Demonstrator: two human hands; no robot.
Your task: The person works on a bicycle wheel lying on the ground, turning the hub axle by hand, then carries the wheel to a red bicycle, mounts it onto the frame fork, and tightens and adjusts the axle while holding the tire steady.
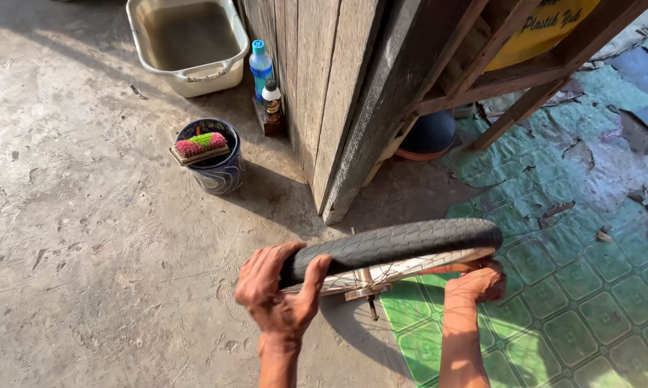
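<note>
Bicycle wheel being held upright over the concrete floor [86,251].
The left hand [277,291] is clenching the black tyre [403,241] at its near end; the right hand [476,284] is grasping the rim [410,267] beneath. A scrub brush [200,146] is lying across a bucket [219,172], well apart. Judged: the tyre is being worked at the rim, calling for firm two-handed pressure.

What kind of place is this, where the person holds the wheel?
Probably an outdoor yard beside a simple wooden shed, used for washing or repairs. Signs: the rough concrete ground, the plank wall, and a tub of murky water near a bucket with a scrub brush.
</note>
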